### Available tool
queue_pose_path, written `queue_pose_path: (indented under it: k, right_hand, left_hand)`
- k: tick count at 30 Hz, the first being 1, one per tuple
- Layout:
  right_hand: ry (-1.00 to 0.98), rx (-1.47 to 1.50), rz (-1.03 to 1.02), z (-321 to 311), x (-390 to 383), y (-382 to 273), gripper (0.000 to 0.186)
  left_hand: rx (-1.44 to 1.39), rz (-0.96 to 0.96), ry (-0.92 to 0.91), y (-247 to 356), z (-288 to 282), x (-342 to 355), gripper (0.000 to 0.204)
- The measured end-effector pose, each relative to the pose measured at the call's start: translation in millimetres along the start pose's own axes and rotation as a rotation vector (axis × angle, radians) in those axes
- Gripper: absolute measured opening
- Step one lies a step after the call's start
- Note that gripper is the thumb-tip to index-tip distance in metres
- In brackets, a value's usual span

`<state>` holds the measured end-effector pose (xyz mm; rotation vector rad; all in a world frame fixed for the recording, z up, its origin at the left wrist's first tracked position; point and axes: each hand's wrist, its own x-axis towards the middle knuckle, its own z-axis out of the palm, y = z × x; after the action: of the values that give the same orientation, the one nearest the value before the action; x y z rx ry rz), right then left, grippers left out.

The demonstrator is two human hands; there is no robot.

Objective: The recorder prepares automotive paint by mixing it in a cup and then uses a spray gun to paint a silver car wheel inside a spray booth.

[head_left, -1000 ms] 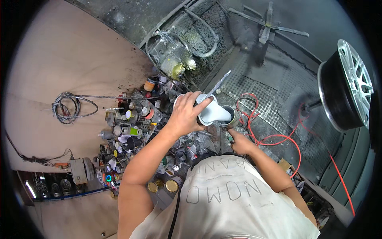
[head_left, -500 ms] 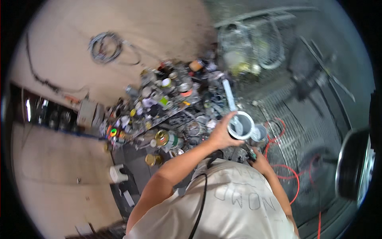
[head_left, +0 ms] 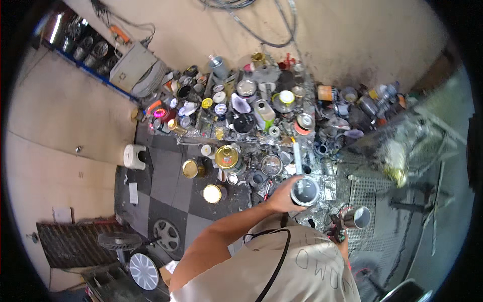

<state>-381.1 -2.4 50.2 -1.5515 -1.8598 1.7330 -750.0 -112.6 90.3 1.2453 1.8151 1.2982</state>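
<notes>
My left hand [head_left: 285, 197] is closed round a pail-like paint cup [head_left: 316, 195] with a pale rim and grey paint inside. A long, light-coloured stir stick [head_left: 298, 160] stands in the cup and leans against its far side. Lower right, my right hand [head_left: 343, 244] grips what looks like a spray gun [head_left: 336, 229], partly hidden by my shirt. On it sits a grey cup [head_left: 360, 218], its mouth turned to the right and whitish inside. The two cups are apart.
Ahead, a cluttered bench [head_left: 201, 133] bears several cans, bottles and lids. Paint tins [head_left: 191, 168] stand on the dark tiled floor at left. A white stool [head_left: 134, 156], a fan [head_left: 119, 240] and a wheel cover [head_left: 144, 272] lie further left. Metal grating [head_left: 370, 183] covers the right-hand floor.
My view has swung to the right, bringing the bench to the middle. The right hand's cup has moved away from the left hand's cup and down to the right. Both hands keep their hold.
</notes>
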Motion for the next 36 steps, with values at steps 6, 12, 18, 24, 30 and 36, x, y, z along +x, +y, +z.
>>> queue_pose_path:
  k: [6,12,18,24,30,36]
  right_hand:
    - [-0.049,0.081,0.068,8.9,31.8,-77.3,0.048]
    - [0.098,0.095,0.039,17.7,54.2,-117.7,0.035]
    - [0.205,0.125,0.115,16.6,58.5,-145.3,0.037]
    - [0.342,0.162,0.199,14.4,53.2,-151.6,0.034]
    - [0.355,0.039,0.121,7.4,32.8,-139.1,0.035]
    - [0.381,0.073,0.405,7.8,30.9,-157.7,0.029]
  left_hand:
    - [0.163,-0.167,0.391,-75.4,-131.4,10.7,0.109]
    - [-0.091,-0.19,0.777,-114.5,-251.3,62.1,0.108]
    - [0.185,-0.123,1.012,-148.3,-364.7,160.0,0.107]
    - [0.295,-0.179,1.144,-194.6,-429.4,242.4,0.114]
    - [0.408,-0.281,1.198,-250.3,-436.7,264.1,0.112]
    - [0.362,-0.313,1.189,-285.0,-425.5,247.0,0.117]
